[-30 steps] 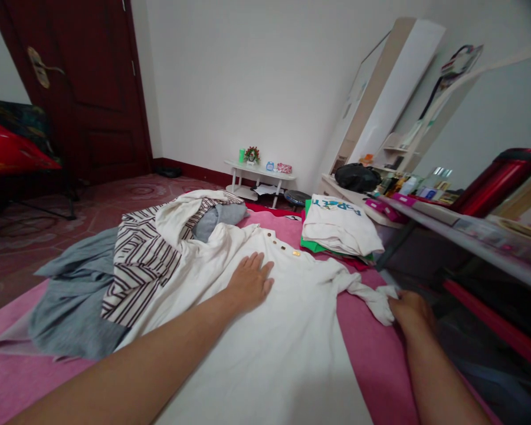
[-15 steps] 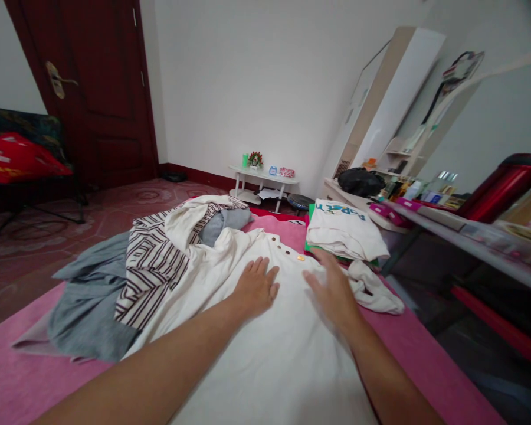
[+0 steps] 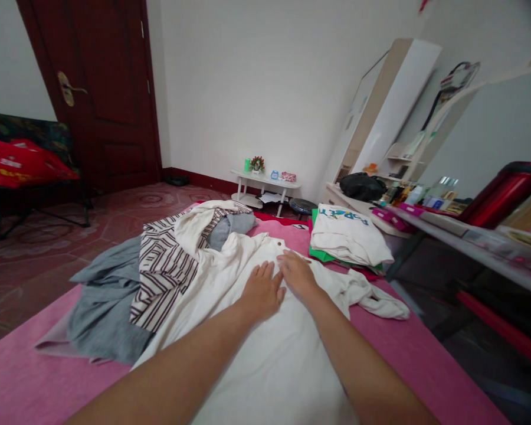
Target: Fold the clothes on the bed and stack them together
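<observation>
1. On the chest of the white shirt (image 3: 274,360), just below the neckline — left hand (image 3: 264,291) laid palm down, fingers stretched out, clamped on nothing.
2. Close beside it, right hand (image 3: 298,276) reaching inward over the cloth, fingertips at or nearly at the left hand. Cannot tell whether any fabric is pinched beneath.
3. Spread under both hands, lying along the bed. Looks light, soft and limp, likely to crease and slump rather than keep a shape; not fragile, probably not slippery. Best held at the shoulders or side edges, with a flat palm for smoothing.
4. Near the neckline, a small dark button (image 3: 279,243), presumably hard against the thin, matte knit.
5. Off to the right, one sleeve (image 3: 380,300), loosely twisted and wrinkled on the pink bed cover (image 3: 393,354), plush-looking and even in colour.
6. To the left, touching the shirt, striped cloth (image 3: 166,265) in dark and pale bands, heaped over crumpled grey cloth (image 3: 110,307) with deep, rounded folds.
7. Beyond the sleeve, a folded printed shirt (image 3: 347,239) — squarish, thick in layers, green fabric showing underneath.
8. Farther out, a low white table (image 3: 265,178), smooth and rounded at the ends.
</observation>
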The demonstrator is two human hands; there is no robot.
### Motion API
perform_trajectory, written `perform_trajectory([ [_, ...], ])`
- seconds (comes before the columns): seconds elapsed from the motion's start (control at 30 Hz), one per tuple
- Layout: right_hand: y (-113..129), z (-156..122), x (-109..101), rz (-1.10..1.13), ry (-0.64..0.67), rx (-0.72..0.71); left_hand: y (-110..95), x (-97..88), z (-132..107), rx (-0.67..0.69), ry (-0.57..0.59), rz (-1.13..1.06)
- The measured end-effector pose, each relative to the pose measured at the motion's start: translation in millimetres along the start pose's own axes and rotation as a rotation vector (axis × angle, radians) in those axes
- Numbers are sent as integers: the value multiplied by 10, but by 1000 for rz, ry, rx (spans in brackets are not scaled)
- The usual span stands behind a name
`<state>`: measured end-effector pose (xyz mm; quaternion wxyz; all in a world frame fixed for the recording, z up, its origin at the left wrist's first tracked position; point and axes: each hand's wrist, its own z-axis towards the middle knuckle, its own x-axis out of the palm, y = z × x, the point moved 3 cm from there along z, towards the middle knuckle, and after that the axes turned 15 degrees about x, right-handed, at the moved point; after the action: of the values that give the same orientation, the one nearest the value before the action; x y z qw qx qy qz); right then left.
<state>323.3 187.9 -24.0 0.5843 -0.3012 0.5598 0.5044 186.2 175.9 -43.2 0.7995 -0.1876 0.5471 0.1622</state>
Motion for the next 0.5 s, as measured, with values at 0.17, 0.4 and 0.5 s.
perform_trajectory([
  [0.17, -226, 158, 299, 229, -47, 3, 63, -44, -15, 37, 68, -56],
  [0.4, -516, 212, 359, 480, -64, -59, 814, -576, -104, -97, 34, 188],
  [0.5, -541, 192, 320, 625, -86, -46, 1191, -855, -239, -327, -210, 404],
])
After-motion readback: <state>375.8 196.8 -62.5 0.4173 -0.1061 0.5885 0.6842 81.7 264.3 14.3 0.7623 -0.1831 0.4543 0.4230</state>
